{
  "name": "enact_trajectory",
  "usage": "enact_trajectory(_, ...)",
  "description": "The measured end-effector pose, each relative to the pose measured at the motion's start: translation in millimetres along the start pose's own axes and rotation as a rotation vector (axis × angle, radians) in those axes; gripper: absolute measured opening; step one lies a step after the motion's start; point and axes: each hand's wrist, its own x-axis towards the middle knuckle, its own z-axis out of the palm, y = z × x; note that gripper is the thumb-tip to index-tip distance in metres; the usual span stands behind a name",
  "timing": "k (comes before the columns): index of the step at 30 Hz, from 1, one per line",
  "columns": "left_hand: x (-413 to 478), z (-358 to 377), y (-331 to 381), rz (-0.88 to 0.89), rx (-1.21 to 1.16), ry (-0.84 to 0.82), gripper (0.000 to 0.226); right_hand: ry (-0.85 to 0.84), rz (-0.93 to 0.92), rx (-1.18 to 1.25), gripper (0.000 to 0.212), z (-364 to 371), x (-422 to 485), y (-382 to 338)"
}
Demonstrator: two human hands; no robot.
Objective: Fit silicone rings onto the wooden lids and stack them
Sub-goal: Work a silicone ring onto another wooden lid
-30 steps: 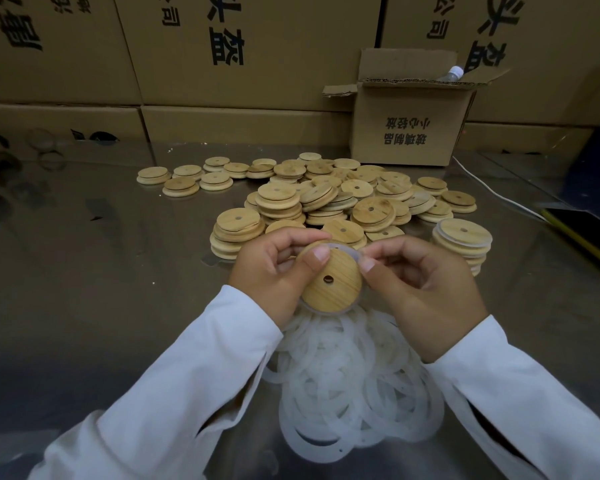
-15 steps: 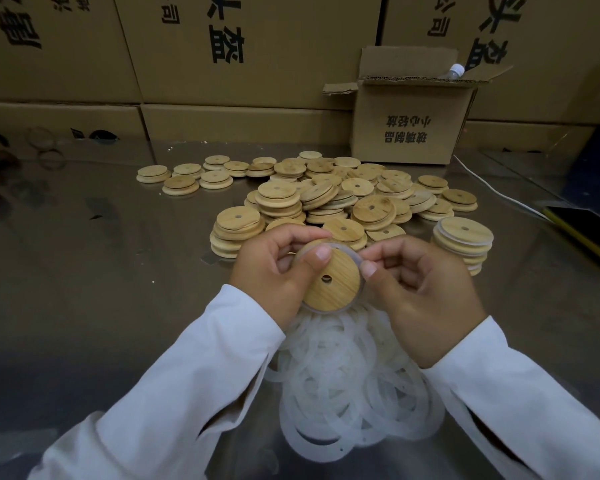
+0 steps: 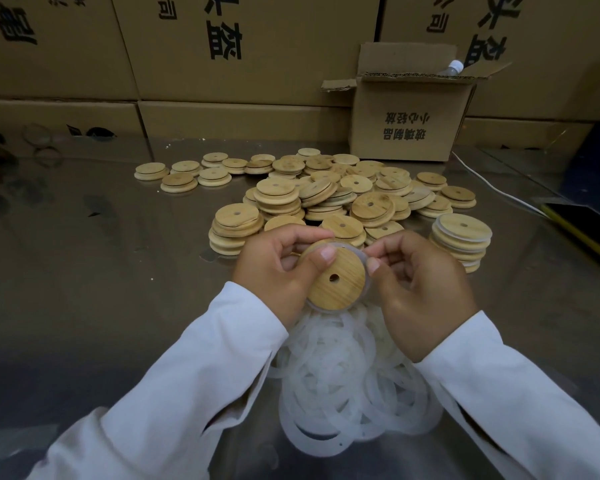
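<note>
Silicone rings (image 3: 343, 382): translucent white, heaped loose on the bench (image 3: 101, 254), nearest of all, between the two white sleeves (image 3: 187, 375) and just below the hands.
Left hand (image 3: 274, 271): raised over the far edge of that heap; fingers (image 3: 302, 235) curled round the wooden lid (image 3: 340, 285), thumb pressed on its upper face, the rest behind it.
Wooden lid: held off the bench, tilted toward the camera, round, with a small hole near the middle; between the two hands, touching both.
Stretched ring (image 3: 363, 261): looped about the lid's rim, showing along the right and lower edges; whether seated all the way round, cannot tell.
Right hand (image 3: 420, 289): at the lid's upper right edge; thumb and forefinger closed in a pinch on the stretched ring, other fingers curled toward the palm.
Ringed stack (image 3: 463, 237): right of the hands, upright, pale rings visible at the lids' edges.
Bare lids (image 3: 343, 195): beyond the hands, in low stacks and a loose heap; a short neat stack (image 3: 236, 226) at the near left; a few set apart farther left.
White cable (image 3: 492, 188): trailing across the bench, right of the lids.
Small carton (image 3: 409, 123): open-topped, behind the lids, printed with dark characters; a clear bottle (image 3: 452, 68) poking out at the back right.
Large cartons (image 3: 257, 46): stacked as a wall along the bench's far edge.
</note>
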Motion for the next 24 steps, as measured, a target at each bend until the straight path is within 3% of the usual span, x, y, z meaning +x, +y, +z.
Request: enact_trajectory(24,0,-3,-2,0.039,0.01,-0.014,0.02,-0.184,0.206,0.39,0.022,-10,6,-4)
